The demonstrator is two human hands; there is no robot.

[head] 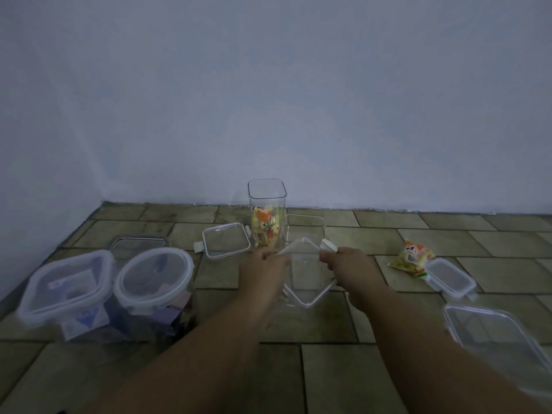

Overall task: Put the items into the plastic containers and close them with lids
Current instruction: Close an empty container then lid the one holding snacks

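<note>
My left grip [263,264] and right grip [343,264] are both clamped on one clear lid [301,255], pinching opposite edges, the right at its white latch [328,245]. The lid hangs tilted over mid-floor [328,369], just before the tall container [266,198] of packets near the wall edge. A square closed container [67,288] and a round closed container [153,279] crowd the left. A loose packet [410,258] and small lid [451,276] lie on the right. The widest stretch of tile runs between my forearms.
</note>
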